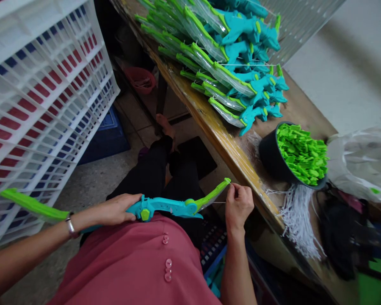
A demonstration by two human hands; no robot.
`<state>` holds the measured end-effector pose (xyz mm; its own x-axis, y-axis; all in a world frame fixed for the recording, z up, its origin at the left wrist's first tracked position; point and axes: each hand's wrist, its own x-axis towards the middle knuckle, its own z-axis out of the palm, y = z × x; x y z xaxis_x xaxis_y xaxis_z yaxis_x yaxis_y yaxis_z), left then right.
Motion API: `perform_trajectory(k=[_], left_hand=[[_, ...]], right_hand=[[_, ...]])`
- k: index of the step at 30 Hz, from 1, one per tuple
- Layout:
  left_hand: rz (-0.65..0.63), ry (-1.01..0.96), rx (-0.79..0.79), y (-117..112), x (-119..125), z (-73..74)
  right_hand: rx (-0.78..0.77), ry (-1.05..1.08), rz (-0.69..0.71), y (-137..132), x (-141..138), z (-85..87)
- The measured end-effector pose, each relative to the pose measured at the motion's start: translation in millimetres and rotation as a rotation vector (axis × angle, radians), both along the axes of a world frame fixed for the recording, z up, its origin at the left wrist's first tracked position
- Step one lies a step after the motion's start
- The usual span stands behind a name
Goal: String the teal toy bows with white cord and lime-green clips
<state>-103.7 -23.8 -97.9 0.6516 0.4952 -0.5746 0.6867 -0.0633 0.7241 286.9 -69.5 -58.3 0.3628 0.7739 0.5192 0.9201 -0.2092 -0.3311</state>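
A toy bow (pixel 169 205) with a blue middle and bright green limbs lies across my lap, against the front of my pink shirt. My left hand (pixel 116 209) is wrapped round its blue part, left of the green button. At the bow's right tip, my right hand (pixel 239 205) is closed in a pinch on a thin white string (pixel 220 202). The string runs left from the fingers below the green limb, and a short piece shows at the tip. Its far course behind the bow is hidden. The left green limb extends past my left wrist.
Several similar bows (pixel 238 80) are piled on the wooden table (pixel 206 112). A dark bucket (pixel 269 154) holds small green pieces (pixel 301 152), beside a bundle of white strings (pixel 300 220) hanging over the edge. A white crate (pixel 73 80) stands left; a clear plastic bag (pixel 365 161) sits right.
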Motion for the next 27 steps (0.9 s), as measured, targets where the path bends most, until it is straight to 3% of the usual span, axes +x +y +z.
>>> perform_trajectory(k=[16, 27], left_hand=[[-0.045, 0.014, 0.017, 0.3, 3.2, 3.4], [0.004, 0.023, 0.063, -4.3, 1.6, 1.8]], right_hand=[[-0.025, -0.092, -0.089, 2.7, -1.8, 0.1], [-0.196, -0.114, -0.038, 8.9, -7.0, -1.7]])
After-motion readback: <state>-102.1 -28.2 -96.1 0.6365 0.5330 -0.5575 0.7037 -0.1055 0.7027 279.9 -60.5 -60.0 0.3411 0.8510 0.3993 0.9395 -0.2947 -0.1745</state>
